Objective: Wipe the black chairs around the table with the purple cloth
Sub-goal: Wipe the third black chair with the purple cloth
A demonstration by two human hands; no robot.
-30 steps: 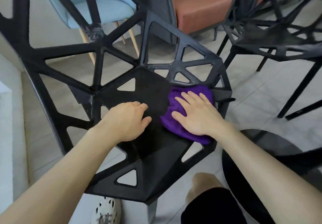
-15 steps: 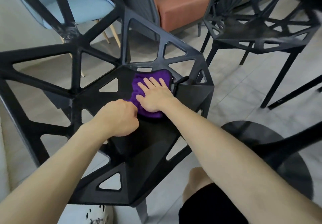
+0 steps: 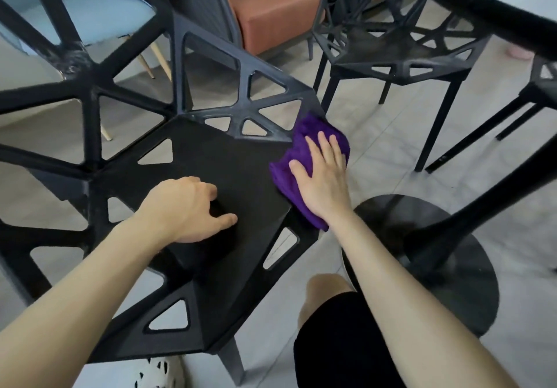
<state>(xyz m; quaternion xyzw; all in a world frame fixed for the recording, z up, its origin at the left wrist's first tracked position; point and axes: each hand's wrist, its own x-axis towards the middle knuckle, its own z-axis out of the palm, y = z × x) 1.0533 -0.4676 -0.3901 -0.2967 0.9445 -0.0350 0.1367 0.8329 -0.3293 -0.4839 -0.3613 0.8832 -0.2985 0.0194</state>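
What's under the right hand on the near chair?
The purple cloth, pressed flat by the right hand with straight fingers, at the right edge of the chair seat. Cloth beneath the palm and seat beneath the cloth are covered.

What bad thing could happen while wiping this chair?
The purple cloth hangs over the black chair's right edge under the flat right hand, so it might slip to the floor. The chair has triangle holes; a finger or cloth corner could catch in one.
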